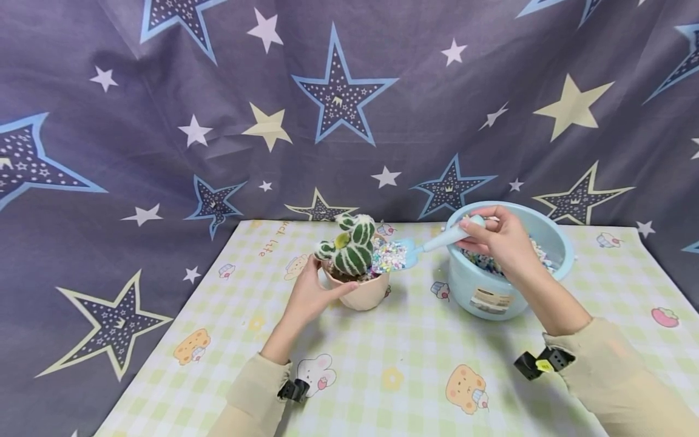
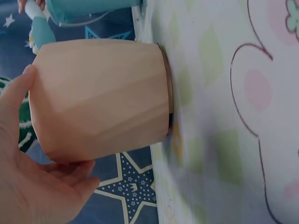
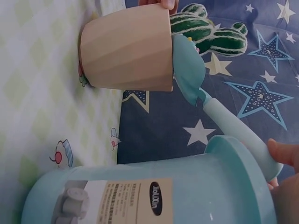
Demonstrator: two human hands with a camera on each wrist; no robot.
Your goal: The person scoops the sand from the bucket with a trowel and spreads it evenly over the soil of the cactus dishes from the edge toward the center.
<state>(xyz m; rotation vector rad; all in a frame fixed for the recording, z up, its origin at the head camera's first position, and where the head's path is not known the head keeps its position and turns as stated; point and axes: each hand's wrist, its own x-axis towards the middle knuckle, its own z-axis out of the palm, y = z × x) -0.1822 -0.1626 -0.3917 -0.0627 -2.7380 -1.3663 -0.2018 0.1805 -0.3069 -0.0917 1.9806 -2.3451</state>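
gripping the scoop (image 1: 441, 238), the right hand (image 1: 506, 241) could spill beads (image 1: 390, 256) by tilting sharply; the left hand (image 1: 310, 295) holds the pot (image 1: 368, 296).

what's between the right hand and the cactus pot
The light-blue scoop: its handle is in the right hand, its blade of colorful bits at the cactus pot rim. The bucket's left rim also shows there, in the head view.

Peach pot (image 1: 367, 296), green-striped cactus (image 1: 355, 257), blue scoop (image 1: 437, 240)
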